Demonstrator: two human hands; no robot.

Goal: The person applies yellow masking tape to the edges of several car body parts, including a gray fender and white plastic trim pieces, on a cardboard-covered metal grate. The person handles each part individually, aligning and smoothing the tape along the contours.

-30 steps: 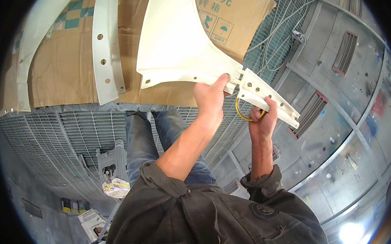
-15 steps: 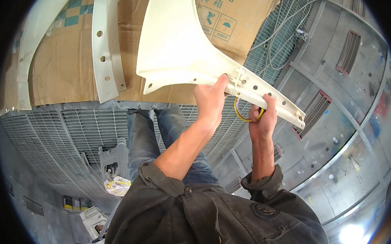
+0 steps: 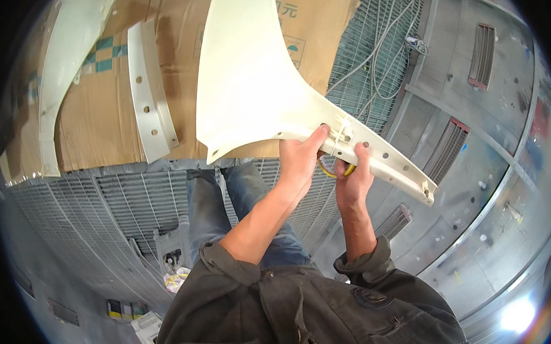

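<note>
Since the earlier frame, the bare right hand (image 3: 355, 178) has moved closer to the bare left hand (image 3: 298, 164). A flat brown cardboard sheet (image 3: 83, 136) spreads beneath the parts. Above it stands out a broad, curved cream panel (image 3: 249, 78), its narrowing end gripped by the left hand, thumb on top. To the left lie a long, curved whitish panel (image 3: 75, 37) and a slimmer white strip with round holes (image 3: 142, 95). A narrow, perforated cream piece (image 3: 393, 169) meets the broad panel's end, gripped by the right hand. A thin yellow-edged ring (image 3: 350, 170) hangs at the right fingers, partly hidden.
</note>
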